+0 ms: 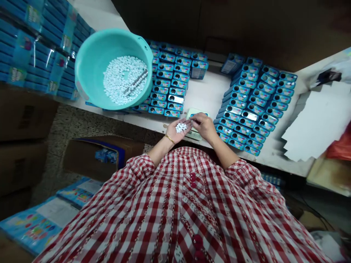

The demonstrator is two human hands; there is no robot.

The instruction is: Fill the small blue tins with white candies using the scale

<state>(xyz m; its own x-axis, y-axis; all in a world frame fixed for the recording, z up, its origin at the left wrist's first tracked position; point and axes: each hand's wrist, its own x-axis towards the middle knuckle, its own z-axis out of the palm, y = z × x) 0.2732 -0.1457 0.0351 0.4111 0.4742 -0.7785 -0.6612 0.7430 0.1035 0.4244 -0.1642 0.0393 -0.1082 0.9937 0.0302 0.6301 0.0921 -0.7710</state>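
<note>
My left hand [175,132] is palm up and cupped, with a small heap of white candies [181,127] lying in it. Close beside its fingertips, my right hand [203,125] is pinched closed; whatever is between the fingers is too small to make out. Partly hidden beneath both hands is a pale green device [195,111] that looks like a small scale. Rows of small blue tins [175,84] stand to the left of the hands, each with a dark hole in its top. More blue tins [241,113] stand in rows right by my right hand.
A turquoise tub [90,69] of white candies, with a metal strip lying in them, stands at the left on the white table [204,91]. Shrink-wrapped blue packs [41,47] are stacked farther left. Cut white card [320,117] lies at the right. A cardboard box [82,160] is below.
</note>
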